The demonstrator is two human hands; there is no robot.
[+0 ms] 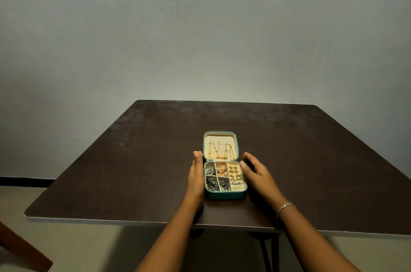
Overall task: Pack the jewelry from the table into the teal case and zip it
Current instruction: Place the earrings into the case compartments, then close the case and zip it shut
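The teal case (225, 195) lies open in the middle of the dark table (133, 160). Its lid (220, 135) stands up at the back, with gold chains (220, 151) hanging on the cream lining. The compartments hold gold rings (233, 172), a gold piece (221, 170) and dark silver pieces (212, 180). My left hand (196, 171) lies flat against the case's left side, fingers straight. My right hand (255, 171) hovers just right of the case, fingers spread, with nothing in it. I see no loose jewelry on the table.
A silver bracelet (285, 206) sits on my right wrist. A brown wooden piece (22, 251) pokes in at the lower left, off the table. The table's front edge (111, 220) runs close below my forearms. A plain wall rises behind.
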